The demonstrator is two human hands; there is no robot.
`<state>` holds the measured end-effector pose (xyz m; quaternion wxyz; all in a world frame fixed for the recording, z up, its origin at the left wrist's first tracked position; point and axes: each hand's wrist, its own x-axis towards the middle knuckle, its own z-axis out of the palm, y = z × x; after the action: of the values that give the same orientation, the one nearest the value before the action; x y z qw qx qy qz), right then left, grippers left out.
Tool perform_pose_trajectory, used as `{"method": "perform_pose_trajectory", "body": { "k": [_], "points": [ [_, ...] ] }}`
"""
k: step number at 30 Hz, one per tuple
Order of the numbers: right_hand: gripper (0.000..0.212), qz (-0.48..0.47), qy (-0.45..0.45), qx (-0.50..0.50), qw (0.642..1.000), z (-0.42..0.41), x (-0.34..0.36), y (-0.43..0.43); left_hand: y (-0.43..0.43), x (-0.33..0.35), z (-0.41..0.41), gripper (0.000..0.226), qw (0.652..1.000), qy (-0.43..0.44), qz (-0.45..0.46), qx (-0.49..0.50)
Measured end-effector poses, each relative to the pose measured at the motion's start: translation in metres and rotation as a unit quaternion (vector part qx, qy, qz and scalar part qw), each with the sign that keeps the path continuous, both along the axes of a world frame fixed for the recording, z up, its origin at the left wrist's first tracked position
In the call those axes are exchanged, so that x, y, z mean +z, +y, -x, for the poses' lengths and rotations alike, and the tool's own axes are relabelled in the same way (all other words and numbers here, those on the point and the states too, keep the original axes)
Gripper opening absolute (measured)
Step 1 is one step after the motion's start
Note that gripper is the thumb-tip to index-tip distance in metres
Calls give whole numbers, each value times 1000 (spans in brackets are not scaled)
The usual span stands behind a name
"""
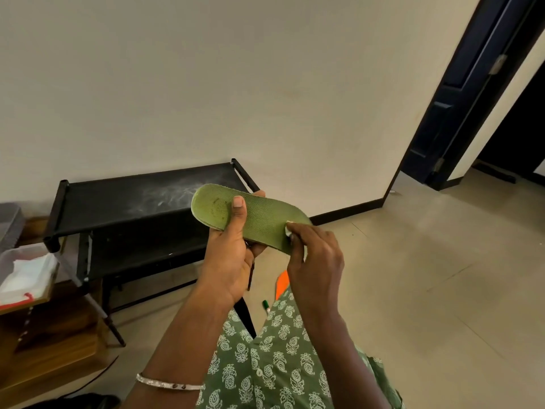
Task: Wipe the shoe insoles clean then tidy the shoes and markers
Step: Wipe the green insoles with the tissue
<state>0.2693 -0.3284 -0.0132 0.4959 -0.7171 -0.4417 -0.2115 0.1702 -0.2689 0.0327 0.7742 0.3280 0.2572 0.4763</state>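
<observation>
You hold the insole in front of you, your left grip around its middle and your right grip at its right end, pinching a wipe against its top face. Behind the insole, a rack stands on the floor against the wall. Left of the rack sits a box with cloths in it. A marker lies on the floor below your grips, just beside your knee. A door stands at the far right.

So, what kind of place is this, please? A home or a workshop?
Probably a home, perhaps a hallway: a low black shoe rack stands against a plain wall, the floor is tiled, and a dark door stands open on the right.
</observation>
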Motion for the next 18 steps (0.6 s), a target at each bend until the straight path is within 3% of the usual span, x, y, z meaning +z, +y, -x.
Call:
{"method": "perform_pose_trajectory", "body": {
  "k": [10, 18],
  "points": [
    [21, -46, -72, 70, 994, 35, 8, 2, -3, -2, -2, 42, 1000, -11, 4, 0],
    [23, -31, -14, 16, 999, 8, 4, 0, 0, -5, -5, 43, 1000, 4, 19, -6]
  ]
}}
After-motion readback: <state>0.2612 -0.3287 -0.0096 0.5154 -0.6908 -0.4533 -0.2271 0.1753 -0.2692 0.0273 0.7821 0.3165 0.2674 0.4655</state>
